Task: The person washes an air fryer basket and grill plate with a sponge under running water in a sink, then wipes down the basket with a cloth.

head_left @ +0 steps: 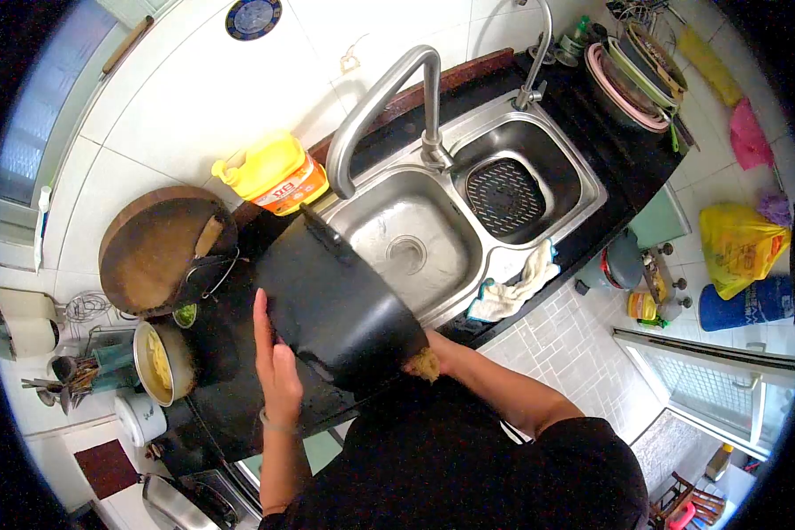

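Observation:
A large black pot [340,305] with a protruding tab or handle is tilted on its side over the counter and the left edge of the sink. My left hand [279,375] holds it from the left, palm and long fingers against its base. At the pot's near right end, my right hand [443,355] is closed around a tan, fibrous scrubber [427,365]. The pot hides part of that hand, and its inside faces away from view. Beyond the pot lies the steel sink basin [406,225], under a curved faucet [428,97].
A yellow detergent jug [274,177] stands behind the pot. To the left are a wok [150,256], a pan with yellow food [163,362] and a small green bowl [185,315]. A work glove [514,287] lies on the sink's front edge. Stacked basins [632,79] stand far right.

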`<action>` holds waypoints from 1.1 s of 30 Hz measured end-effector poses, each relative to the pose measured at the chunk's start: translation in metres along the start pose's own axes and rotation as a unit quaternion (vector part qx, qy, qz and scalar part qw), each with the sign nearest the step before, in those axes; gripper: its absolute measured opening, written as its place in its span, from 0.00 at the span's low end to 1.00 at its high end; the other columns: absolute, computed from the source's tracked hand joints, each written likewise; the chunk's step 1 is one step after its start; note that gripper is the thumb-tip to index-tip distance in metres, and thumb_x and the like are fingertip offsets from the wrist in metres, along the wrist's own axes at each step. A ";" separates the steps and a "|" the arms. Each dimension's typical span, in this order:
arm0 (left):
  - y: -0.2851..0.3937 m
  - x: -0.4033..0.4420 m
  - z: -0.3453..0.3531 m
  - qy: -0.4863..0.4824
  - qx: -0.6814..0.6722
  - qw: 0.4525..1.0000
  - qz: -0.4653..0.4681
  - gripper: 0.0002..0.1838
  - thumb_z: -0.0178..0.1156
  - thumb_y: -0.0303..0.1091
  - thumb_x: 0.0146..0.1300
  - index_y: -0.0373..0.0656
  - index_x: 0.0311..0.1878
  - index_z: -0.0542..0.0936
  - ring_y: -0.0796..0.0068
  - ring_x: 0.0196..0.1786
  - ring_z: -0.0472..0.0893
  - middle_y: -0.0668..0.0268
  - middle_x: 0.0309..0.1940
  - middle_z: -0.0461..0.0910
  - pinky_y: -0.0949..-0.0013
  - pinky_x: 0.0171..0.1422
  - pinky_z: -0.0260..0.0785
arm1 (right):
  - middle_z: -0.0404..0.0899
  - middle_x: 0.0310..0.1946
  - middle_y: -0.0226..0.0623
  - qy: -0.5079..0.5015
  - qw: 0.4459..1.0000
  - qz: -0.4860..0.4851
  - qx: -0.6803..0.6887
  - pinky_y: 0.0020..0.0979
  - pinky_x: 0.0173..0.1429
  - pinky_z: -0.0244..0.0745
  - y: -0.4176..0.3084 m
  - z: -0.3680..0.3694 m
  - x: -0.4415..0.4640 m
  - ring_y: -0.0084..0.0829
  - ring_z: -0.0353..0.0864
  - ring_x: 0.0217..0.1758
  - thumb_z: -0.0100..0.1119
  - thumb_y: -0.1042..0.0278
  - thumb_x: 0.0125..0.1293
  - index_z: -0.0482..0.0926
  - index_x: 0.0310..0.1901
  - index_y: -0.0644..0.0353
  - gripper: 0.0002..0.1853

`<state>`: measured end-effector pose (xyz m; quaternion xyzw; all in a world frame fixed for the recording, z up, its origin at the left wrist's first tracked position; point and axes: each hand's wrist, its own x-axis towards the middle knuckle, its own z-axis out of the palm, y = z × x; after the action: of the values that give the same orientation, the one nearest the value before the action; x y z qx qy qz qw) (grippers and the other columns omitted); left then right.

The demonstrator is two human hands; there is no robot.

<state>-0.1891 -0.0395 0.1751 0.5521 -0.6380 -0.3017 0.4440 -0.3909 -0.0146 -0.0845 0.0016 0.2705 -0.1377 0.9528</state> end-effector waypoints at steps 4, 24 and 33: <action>0.012 -0.009 0.001 0.002 0.037 0.999 0.019 0.36 0.44 0.44 0.65 0.27 0.67 0.50 0.61 0.72 0.50 0.50 0.69 0.50 0.65 0.73 0.39 | 0.79 0.28 0.36 -0.008 1.000 -0.002 -0.007 0.29 0.19 0.69 -0.028 0.083 -0.043 0.29 0.77 0.23 0.49 0.59 0.61 0.75 0.46 0.58 0.16; 0.015 -0.046 -0.019 0.055 0.000 0.998 -0.043 0.37 0.45 0.47 0.65 0.29 0.68 0.50 0.62 0.70 0.53 0.52 0.69 0.51 0.66 0.71 0.43 | 0.76 0.25 0.39 0.055 0.992 0.003 -0.114 0.36 0.15 0.65 -0.001 0.014 0.001 0.35 0.73 0.17 0.50 0.56 0.58 0.76 0.35 0.57 0.13; -0.047 -0.082 -0.078 0.168 -0.248 0.908 -0.292 0.38 0.41 0.61 0.64 0.47 0.70 0.52 0.49 0.70 0.52 0.53 0.69 0.51 0.54 0.67 0.51 | 0.77 0.28 0.41 0.251 0.872 -0.246 -0.341 0.34 0.37 0.73 -0.036 0.074 -0.038 0.34 0.77 0.31 0.51 0.76 0.44 0.74 0.38 0.69 0.15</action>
<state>-0.0991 0.0384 0.1479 0.6281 -0.2691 -0.4691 0.5595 -0.3936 -0.0445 0.0006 -0.3551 0.5223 -0.2620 0.7297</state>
